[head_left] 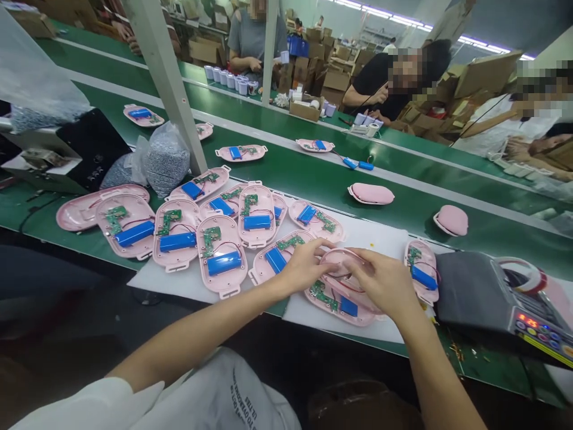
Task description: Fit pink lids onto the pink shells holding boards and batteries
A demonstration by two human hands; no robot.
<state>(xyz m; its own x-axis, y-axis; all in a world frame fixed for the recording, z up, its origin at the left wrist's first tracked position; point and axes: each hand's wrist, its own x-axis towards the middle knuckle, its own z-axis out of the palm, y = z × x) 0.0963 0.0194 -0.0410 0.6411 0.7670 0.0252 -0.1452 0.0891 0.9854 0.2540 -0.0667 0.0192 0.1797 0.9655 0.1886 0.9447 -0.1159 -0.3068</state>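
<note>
Both hands meet on 1 pink cover (342, 263): left hand (304, 266) pinches its left rim, right hand (385, 283) lies spread over its right end, with the open shell (340, 301) directly beneath.

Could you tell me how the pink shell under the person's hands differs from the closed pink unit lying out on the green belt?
The shell under the hands lies open, showing a green circuit board and a blue battery; the closed unit shows only a smooth pink cover. The left hand and right hand both press a pink cover onto the shell, while the closed unit lies untouched. The shell rests on a white mat, the unit on the belt. Both are pink.
</note>
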